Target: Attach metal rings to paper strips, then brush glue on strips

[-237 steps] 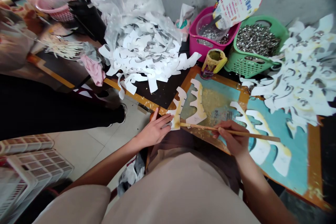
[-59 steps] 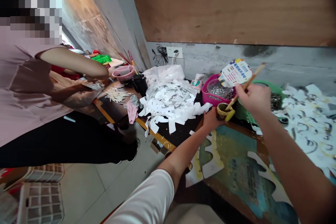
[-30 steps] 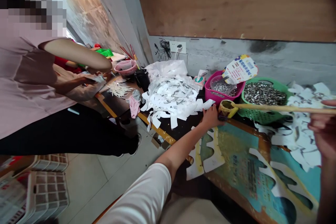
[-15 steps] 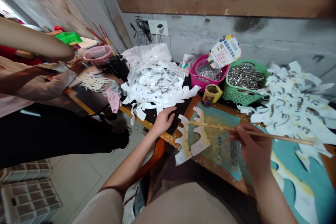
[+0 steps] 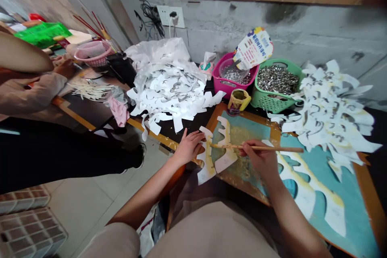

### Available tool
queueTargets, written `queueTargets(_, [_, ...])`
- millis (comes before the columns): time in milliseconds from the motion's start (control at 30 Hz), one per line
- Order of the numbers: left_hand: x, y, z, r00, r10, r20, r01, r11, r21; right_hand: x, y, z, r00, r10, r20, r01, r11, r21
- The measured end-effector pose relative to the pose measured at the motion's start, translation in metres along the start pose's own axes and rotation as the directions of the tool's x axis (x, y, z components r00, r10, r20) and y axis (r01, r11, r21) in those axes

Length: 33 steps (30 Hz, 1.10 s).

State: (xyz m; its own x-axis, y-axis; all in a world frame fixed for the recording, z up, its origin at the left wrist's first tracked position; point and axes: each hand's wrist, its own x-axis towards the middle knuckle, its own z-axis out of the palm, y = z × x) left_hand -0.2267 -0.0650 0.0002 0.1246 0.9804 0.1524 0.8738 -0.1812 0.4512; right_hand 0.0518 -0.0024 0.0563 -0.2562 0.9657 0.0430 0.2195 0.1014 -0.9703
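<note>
My right hand [image 5: 260, 160] grips a long wooden-handled brush [image 5: 278, 148], its yellowish tip resting on a white scalloped paper cut-out [image 5: 207, 165] with yellow smears. Fingers stretched out flat, my left hand [image 5: 190, 147] touches the left edge of that same cut-out. A second such piece, a white cut-out [image 5: 225, 160], lies just right of it on the stained teal board [image 5: 248, 129]. Close behind stands a small pot [image 5: 238, 102] with yellow crust on its rim. More smeared cut-outs [image 5: 335, 213] lie flat to the right of my right hand.
A big heap of white cut-outs [image 5: 173, 92] lies behind my left hand, another pile [image 5: 332, 109] at the right. Pink [image 5: 222, 88] and green baskets [image 5: 272, 102] of small metal pieces stand near the wall. Another person's sleeve [image 5: 33, 92] shows at left, above stacked white crates [image 5: 33, 229].
My left hand has come down and right onto the cut-out's edge. My right hand has moved left with the brush, bringing its tip onto the left cut-out. The view has shifted slightly.
</note>
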Motion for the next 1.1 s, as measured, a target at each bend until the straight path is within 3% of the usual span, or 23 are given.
queueTargets(133, [0.0,0.002,-0.001,1.0,-0.028,0.003,0.028,1.0,0.009,-0.001,-0.001,0.0,0.998,-0.043,-0.049,0.043,0.999,0.007])
queueTargets(300, [0.001,-0.001,0.001,0.999,-0.034,-0.005,0.033,0.999,-0.013,0.003,0.001,0.006,0.995,-0.093,0.033,0.095,0.995,-0.041])
queueTargets(433, [0.001,-0.002,0.001,0.999,-0.03,-0.022,0.029,0.998,-0.049,0.007,-0.002,0.004,0.991,-0.131,-0.035,0.13,0.991,-0.037])
queueTargets(567, [0.0,-0.002,0.0,0.999,-0.02,-0.033,0.018,0.998,-0.057,0.011,-0.002,-0.001,0.993,-0.115,0.036,0.117,0.991,-0.06])
queueTargets(700, [-0.001,-0.001,0.0,0.999,-0.015,-0.045,0.012,0.998,-0.055,0.013,0.001,-0.002,0.982,-0.179,-0.065,0.174,0.981,-0.086])
queueTargets(867, [-0.002,-0.001,0.001,0.999,-0.01,-0.042,0.007,0.998,-0.061,0.017,0.002,0.0,0.988,-0.149,0.051,0.151,0.988,-0.042])
queueTargets(1000, [-0.002,-0.002,0.002,0.999,-0.024,-0.048,0.02,0.998,-0.067,0.02,0.003,0.002,0.979,-0.19,-0.075,0.186,0.981,-0.051])
queueTargets(1100, [-0.002,-0.004,0.004,0.998,-0.026,-0.059,0.022,0.997,-0.071,0.02,0.002,0.002,0.983,-0.176,-0.05,0.175,0.984,-0.013])
